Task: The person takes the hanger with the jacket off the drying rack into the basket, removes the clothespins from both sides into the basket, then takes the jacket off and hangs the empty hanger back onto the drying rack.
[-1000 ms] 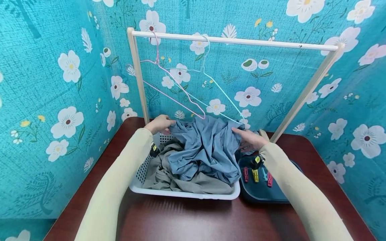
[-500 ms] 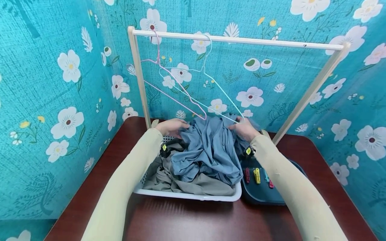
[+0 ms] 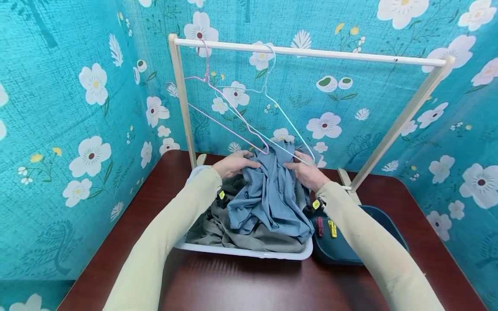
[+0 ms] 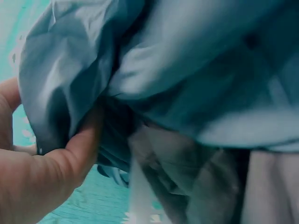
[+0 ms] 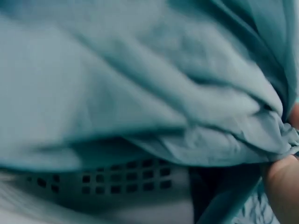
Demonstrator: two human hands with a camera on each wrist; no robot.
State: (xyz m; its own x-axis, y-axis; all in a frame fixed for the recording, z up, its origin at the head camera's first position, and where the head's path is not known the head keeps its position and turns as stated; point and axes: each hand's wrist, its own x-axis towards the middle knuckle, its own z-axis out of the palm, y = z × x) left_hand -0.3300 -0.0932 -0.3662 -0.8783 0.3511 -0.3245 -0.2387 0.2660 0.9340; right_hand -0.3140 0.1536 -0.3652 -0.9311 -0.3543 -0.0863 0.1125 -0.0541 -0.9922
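A crumpled blue-grey garment [image 3: 268, 194] is bunched over the white basket [image 3: 249, 252] in the head view. My left hand [image 3: 235, 164] grips its upper left part; in the left wrist view the thumb [image 4: 84, 144] presses on the blue cloth. On the upper right part, my right hand [image 3: 307, 172] pinches the cloth, and the right wrist view shows a gathered fold between thumb and finger at the right edge. Grey-brown cloth [image 3: 218, 226] lies in the basket beneath. What kind of garment the blue one is cannot be told from its folds.
A pink hanger [image 3: 237, 112] and a light blue hanger [image 3: 288, 119] hang from the wooden rack [image 3: 311, 52], their lower ends close to my hands. Right of the basket stands a dark tray [image 3: 350, 255] with a red clothespin [image 3: 320, 226] and a yellow clothespin [image 3: 332, 229].
Both hands have moved inward, the left one to the right and the right one to the left, drawing the blue garment's top narrower and slightly higher.
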